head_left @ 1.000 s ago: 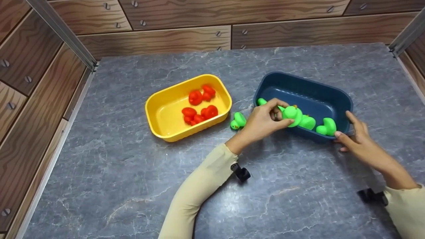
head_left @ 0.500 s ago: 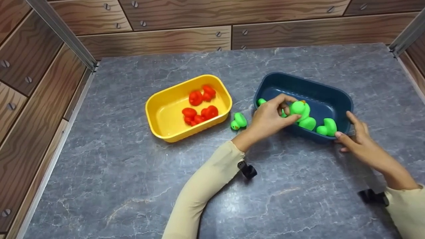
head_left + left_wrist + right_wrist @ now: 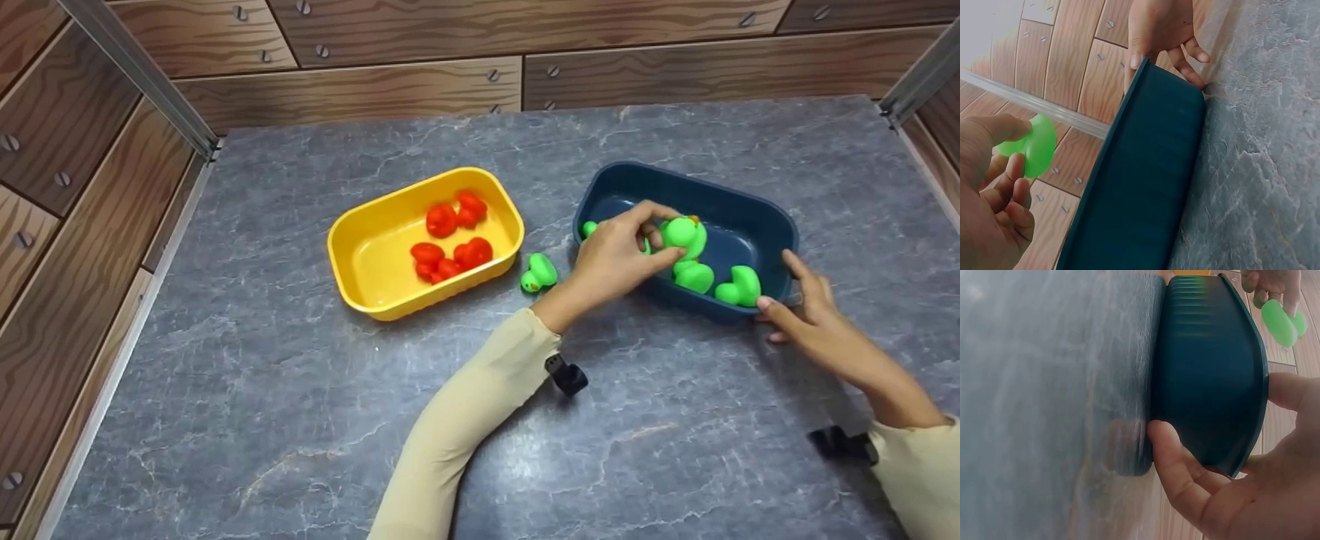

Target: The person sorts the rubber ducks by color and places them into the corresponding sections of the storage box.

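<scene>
My left hand (image 3: 619, 255) pinches a green rubber duck (image 3: 685, 237) between thumb and fingers over the dark blue tub (image 3: 675, 184). The left wrist view puts this duck (image 3: 1040, 146) higher than the tub's rim. At the tub's right end, my right hand (image 3: 829, 334) grips the corner, thumb and fingers spread along the rim and outer wall (image 3: 1207, 382). Several green ducks (image 3: 739, 286) lie inside along the near side, some partly hidden by my left hand. Another green duck (image 3: 540, 271) lies tipped on the table, left of the tub.
A yellow tub (image 3: 360, 292) stands to the left, holding several red rubber ducks (image 3: 442, 220) towards its right end. Both tubs sit on a grey marbled table (image 3: 300, 412). Wood-patterned walls (image 3: 412, 94) enclose the back and sides.
My left hand has moved a little to the right and away from me with the duck, further over the blue tub. The right hand and both tubs have stayed put.
</scene>
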Available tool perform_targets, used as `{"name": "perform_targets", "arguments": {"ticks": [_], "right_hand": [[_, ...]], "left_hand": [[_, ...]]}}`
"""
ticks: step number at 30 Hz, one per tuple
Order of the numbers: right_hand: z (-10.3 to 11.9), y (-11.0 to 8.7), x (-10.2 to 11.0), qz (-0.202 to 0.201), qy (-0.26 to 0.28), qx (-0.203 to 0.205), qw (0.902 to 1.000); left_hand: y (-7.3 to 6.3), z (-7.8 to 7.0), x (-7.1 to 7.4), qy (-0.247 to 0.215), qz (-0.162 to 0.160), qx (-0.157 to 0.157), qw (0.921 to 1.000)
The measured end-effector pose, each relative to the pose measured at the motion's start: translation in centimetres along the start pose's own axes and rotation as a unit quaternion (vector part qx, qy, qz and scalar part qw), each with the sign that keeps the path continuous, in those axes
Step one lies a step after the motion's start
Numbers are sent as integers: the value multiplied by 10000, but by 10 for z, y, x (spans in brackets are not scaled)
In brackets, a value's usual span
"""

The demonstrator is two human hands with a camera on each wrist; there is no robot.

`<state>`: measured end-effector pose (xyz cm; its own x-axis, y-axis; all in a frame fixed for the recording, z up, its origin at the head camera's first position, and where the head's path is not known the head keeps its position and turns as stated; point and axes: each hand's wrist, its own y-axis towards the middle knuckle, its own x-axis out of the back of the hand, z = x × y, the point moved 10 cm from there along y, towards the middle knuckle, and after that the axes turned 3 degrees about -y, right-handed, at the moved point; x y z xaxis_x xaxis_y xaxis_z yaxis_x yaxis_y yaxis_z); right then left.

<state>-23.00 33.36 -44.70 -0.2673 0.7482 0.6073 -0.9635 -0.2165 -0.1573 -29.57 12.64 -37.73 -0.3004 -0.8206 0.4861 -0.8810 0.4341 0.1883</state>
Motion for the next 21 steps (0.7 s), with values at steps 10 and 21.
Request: {"name": "perform_targets", "arguments": {"ticks": [10, 21], "right_hand": [[0, 2, -2, 43, -98, 62, 9999], [0, 2, 0, -3, -89, 61, 9999]], "left_hand": [[-1, 4, 1, -54, 42, 76, 9999], [-16, 1, 24, -210, -267, -355, 9988]]}}
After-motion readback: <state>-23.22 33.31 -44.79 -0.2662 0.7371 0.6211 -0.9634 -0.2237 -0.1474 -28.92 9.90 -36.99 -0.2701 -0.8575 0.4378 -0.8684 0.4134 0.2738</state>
